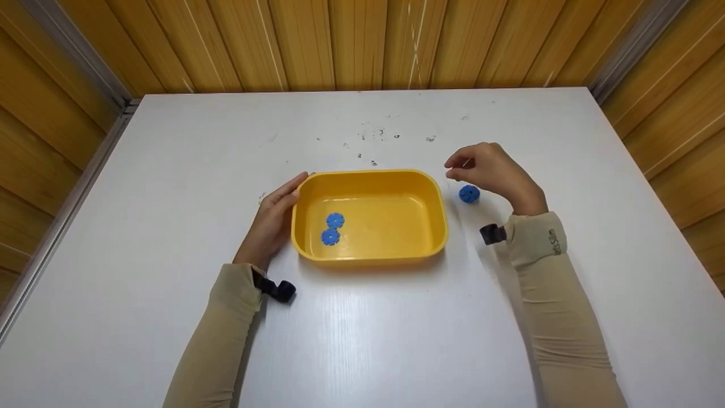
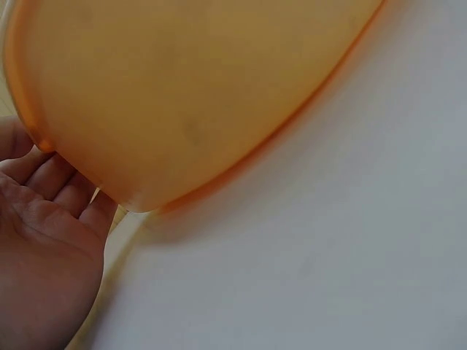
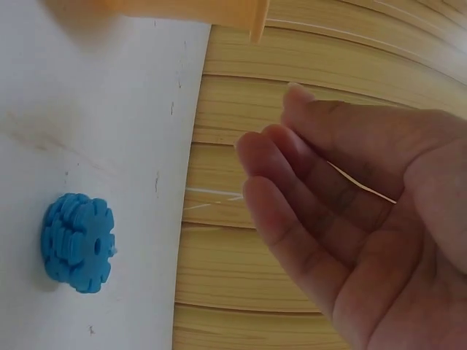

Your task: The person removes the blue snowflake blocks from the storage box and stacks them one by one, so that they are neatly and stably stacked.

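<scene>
A yellow plastic tub (image 1: 371, 262) stands on the table with two blue notched snowflake discs (image 1: 331, 236) lying flat inside, near its left end. My left hand (image 1: 276, 212) holds the tub's left end, thumb by the rim; in the left wrist view some fingertips are hidden behind the wall. Right of the tub my right hand (image 1: 491, 173) hovers with loosely bent fingers, thumb and fingertips apart, nothing between them. Just below it, a small stack of blue snowflake discs (image 1: 469, 194) rests on the table; the right wrist view shows the stacked discs (image 3: 79, 243) on edge.
The white table (image 1: 362, 340) carries dark scuff marks behind the tub. Wood-patterned panels (image 1: 362, 45) rise at the back and both sides. Each sleeve cuff has a small black wrist camera, such as the right one (image 1: 491, 234).
</scene>
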